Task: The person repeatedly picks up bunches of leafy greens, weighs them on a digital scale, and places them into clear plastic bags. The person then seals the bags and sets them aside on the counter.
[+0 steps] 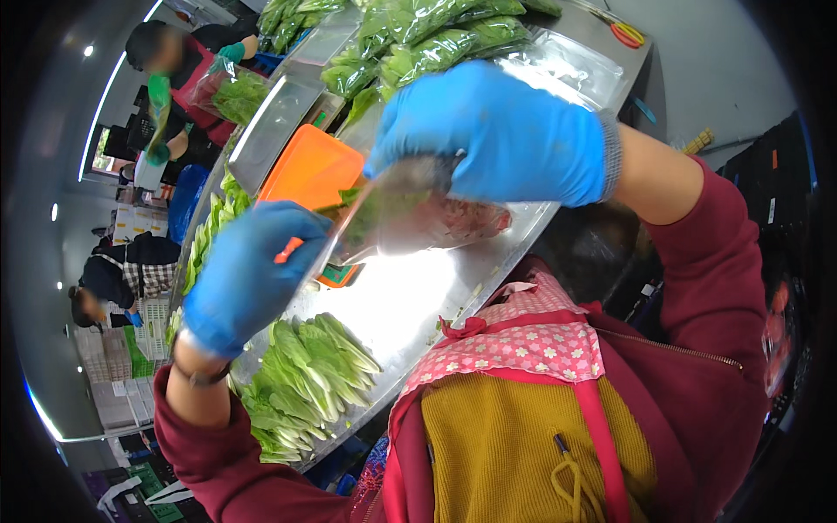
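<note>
Both my hands wear blue gloves and hold a clear plastic bag [399, 225] up over a metal table [418, 281]. My left hand [252, 274] grips the bag's edge at the left. Fingers of my right hand [497, 137] close on its upper part, slightly blurred. Green leaves show in or behind the bag, which also has a reddish area at its right end. Behind the bag an orange tray [310, 163] rests on a scale whose display partly shows. Loose leafy greens with pale stalks [307, 372] lie in a row on the table below my left hand.
Bagged greens [431, 52] are piled at the table's far side, beside flat empty plastic bags [569, 65]. Scissors with red and yellow handles [628, 34] lie at the far corner. A co-worker [189, 78] holds a bag of greens across the table; another person [124, 274] bends near crates.
</note>
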`<state>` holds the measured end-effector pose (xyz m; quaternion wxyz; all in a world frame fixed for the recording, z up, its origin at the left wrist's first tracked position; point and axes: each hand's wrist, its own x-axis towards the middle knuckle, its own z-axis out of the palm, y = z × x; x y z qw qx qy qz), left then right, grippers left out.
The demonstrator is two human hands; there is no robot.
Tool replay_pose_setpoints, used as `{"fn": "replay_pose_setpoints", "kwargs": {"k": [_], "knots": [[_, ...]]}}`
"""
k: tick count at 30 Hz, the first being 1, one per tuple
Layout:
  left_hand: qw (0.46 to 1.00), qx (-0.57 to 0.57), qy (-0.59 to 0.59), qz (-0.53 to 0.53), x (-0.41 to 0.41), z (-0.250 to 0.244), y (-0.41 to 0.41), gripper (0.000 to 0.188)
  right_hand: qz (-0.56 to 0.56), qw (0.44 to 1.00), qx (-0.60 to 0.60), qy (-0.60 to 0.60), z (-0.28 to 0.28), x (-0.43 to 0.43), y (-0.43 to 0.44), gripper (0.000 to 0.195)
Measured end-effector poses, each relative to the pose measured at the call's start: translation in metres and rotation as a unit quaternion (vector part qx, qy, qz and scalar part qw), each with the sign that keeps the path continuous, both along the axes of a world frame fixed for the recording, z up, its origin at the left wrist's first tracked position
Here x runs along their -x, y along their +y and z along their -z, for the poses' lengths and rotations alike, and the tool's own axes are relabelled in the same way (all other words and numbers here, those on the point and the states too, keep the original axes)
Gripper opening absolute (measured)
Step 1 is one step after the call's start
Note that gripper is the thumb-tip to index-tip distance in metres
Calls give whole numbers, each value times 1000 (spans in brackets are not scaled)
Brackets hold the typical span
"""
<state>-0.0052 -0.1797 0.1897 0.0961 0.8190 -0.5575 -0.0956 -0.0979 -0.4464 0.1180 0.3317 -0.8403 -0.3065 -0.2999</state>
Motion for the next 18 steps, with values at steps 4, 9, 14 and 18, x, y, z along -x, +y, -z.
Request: {"fn": "replay_pose_setpoints", "kwargs": {"k": [4, 9, 14, 18], "knots": [[990, -5, 138, -15, 34, 41, -5, 26, 11, 999, -9, 44, 41, 22, -3, 14], [982, 4, 160, 101, 25, 78, -3, 18, 43, 995, 6, 90, 44, 29, 0, 15], [990, -25, 57, 126, 17, 84, 1, 10, 42, 998, 35, 32, 34, 29, 12, 16], [998, 49, -9, -24, 30, 51, -2, 9, 31, 998, 13, 44, 6, 31, -12, 24]]}}
